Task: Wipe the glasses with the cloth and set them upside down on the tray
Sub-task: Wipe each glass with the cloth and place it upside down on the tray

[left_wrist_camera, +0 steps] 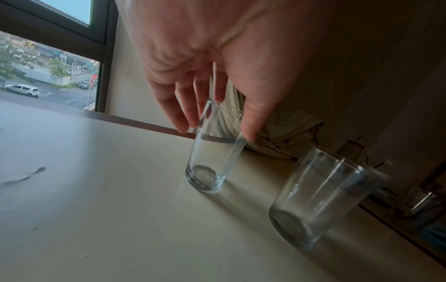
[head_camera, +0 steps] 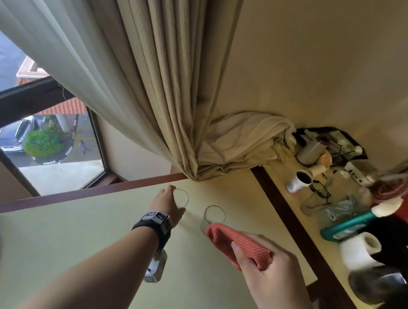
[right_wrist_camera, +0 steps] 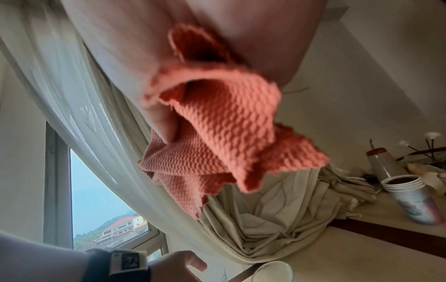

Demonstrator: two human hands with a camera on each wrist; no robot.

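Two clear glasses (left_wrist_camera: 212, 152) (left_wrist_camera: 321, 200) stand upright, mouths up; the orange waffle-weave cloth (right_wrist_camera: 224, 133) is bunched.

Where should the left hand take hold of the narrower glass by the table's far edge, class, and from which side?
Around the upper wall of the narrow glass, just under the rim, coming from above. It stands upright, mouth up, with straight sides, and the left hand already has its fingers and thumb on opposite sides there.

I'm looking at a pale cream table (head_camera: 91, 243) with a dark wood edge, two clear glass tumblers (left_wrist_camera: 212, 152) (left_wrist_camera: 321, 200) standing upright on it.
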